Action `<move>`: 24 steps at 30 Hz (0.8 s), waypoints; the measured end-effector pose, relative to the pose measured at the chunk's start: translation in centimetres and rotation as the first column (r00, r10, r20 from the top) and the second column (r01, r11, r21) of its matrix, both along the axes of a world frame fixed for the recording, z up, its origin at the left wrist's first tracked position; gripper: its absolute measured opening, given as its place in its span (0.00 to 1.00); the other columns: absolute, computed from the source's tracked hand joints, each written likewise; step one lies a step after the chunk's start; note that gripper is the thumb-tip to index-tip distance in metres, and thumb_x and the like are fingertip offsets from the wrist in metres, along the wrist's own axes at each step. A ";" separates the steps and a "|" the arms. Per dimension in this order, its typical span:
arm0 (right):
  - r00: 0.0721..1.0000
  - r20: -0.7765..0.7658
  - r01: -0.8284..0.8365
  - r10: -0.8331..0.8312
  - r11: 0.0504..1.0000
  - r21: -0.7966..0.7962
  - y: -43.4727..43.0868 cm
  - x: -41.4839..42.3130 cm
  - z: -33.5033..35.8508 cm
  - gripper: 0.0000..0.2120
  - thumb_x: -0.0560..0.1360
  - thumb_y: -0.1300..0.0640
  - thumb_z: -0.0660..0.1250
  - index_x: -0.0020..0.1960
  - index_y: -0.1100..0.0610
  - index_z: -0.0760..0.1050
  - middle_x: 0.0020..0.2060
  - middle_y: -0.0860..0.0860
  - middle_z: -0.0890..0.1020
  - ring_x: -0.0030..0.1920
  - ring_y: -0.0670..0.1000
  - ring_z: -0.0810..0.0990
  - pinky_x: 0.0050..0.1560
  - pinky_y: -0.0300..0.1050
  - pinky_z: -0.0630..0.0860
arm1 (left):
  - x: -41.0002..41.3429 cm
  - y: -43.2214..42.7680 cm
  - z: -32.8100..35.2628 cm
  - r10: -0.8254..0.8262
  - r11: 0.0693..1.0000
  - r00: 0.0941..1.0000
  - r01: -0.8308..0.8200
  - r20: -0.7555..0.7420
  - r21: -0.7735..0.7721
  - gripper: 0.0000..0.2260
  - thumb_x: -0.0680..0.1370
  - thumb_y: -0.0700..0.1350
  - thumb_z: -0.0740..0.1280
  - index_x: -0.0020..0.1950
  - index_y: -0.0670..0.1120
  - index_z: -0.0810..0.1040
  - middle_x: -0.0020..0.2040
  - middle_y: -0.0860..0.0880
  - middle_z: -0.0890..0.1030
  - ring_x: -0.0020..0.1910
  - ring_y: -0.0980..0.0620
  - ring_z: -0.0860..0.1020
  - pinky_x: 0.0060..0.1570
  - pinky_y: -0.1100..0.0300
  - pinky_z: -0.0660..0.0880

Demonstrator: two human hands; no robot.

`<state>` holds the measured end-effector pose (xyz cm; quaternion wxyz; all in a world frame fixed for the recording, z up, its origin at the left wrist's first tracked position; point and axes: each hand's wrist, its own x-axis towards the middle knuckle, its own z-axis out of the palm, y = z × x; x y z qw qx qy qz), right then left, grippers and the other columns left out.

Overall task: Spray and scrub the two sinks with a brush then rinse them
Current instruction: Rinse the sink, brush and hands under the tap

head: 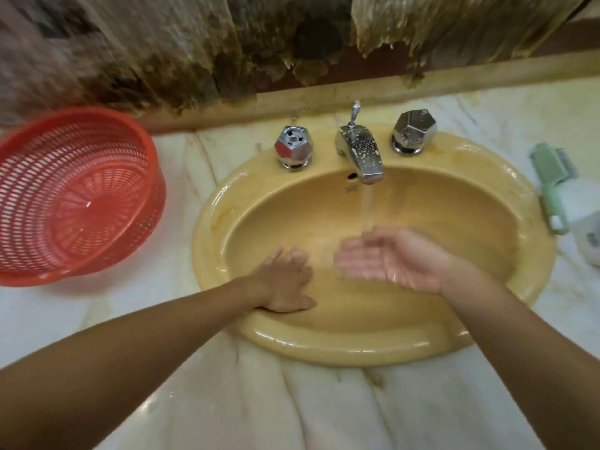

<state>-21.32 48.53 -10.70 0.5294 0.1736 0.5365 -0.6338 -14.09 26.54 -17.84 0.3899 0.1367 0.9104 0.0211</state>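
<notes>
Sink (324, 345) set in desk (227, 410), long axis left-right, tap (363, 154) running toward viewer. Right hand (393, 258) cupped open under stream, empty. Left hand (285, 284) flat, fingers spread, on basin wall. Brush (552, 186) on desk, right.

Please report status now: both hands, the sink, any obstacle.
Left hand open, flat inside yellow sink. Right hand open, cupped under running faucet. Brush lies on counter, right of sink. No obstacle.
</notes>
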 end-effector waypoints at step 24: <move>-0.027 0.314 -0.555 0.949 -0.275 0.785 7.6 0.3 -1.5 0.41 0.78 0.30 0.46 0.83 0.52 0.42 0.81 0.50 0.39 0.80 0.51 0.35 0.78 0.59 0.35 | -9.7 11.1 4.2 0.310 -0.279 0.137 -0.933 0.941 0.228 0.18 0.87 0.48 0.53 0.59 0.40 0.80 0.62 0.42 0.81 0.66 0.45 0.77 0.69 0.49 0.73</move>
